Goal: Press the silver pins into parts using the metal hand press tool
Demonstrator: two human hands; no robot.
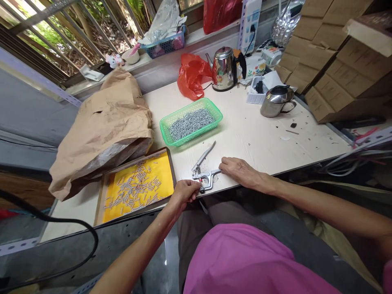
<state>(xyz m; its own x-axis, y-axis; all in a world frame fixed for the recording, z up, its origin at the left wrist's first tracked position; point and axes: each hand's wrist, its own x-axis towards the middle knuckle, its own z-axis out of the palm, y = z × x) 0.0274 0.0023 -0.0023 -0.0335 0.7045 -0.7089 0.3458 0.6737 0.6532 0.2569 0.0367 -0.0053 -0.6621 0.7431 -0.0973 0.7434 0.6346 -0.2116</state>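
Silver hand pliers (208,175) lie near the table's front edge, their handles spread apart around a coil spring, with a small red part near the jaw. My right hand (237,171) has its fingers closed on the end of the lower handle. At the jaw, my left hand (186,191) is pinched; whatever sits between its fingertips is too small to make out. To its left is a shallow tray (173,163) with a yellow lining and many small metal pins (137,183). Behind the pliers stands a green plastic basket (218,116) filled with small metal pieces (192,123).
A large brown paper bag (104,122) leans over the tray's back edge. At the back are a red plastic bag (191,75), a steel kettle (223,71) and a white box (255,96). A steel jug (272,104) and stacked cardboard (343,73) stand to the right.
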